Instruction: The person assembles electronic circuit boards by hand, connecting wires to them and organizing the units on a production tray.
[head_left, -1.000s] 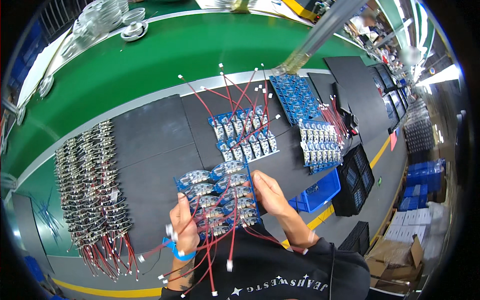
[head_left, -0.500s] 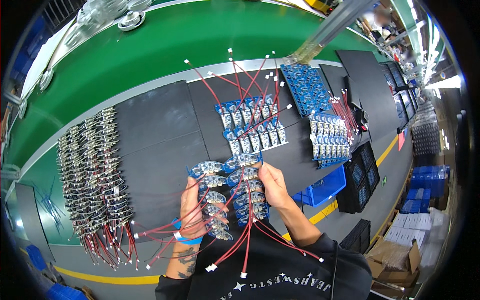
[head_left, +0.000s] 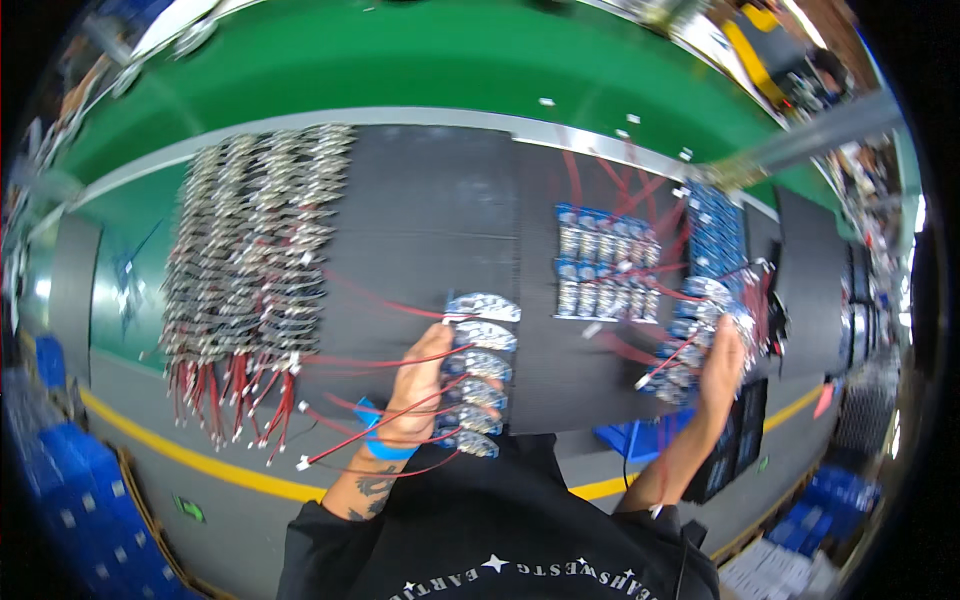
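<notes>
My left hand (head_left: 420,385), with a blue band at the wrist, grips a column of small curved circuit boards (head_left: 482,364). Red wires with white plugs trail from it to the left. Farther right, my right hand (head_left: 724,362) is closed on a second strip of blue circuit boards (head_left: 680,345), slightly blurred, with red wires. That strip overlaps the view of other boards behind it, so whether it touches them I cannot tell. Between and beyond my hands, a panel of blue-edged boards (head_left: 607,270) lies on the black mat (head_left: 430,220), its red wires spreading toward the far edge.
Rows of stacked boards (head_left: 255,250) with hanging red wires cover the mat's left part. A stack of blue bare panels (head_left: 716,235) lies at the right. Below the table edge are a blue bin (head_left: 615,438) and black crates (head_left: 748,440). A metal post (head_left: 820,140) slants above the far right.
The two strips, side by side between my hands before, are now apart. My right hand has carried one rightward; my left hand keeps the other. The whole view has also shifted.
</notes>
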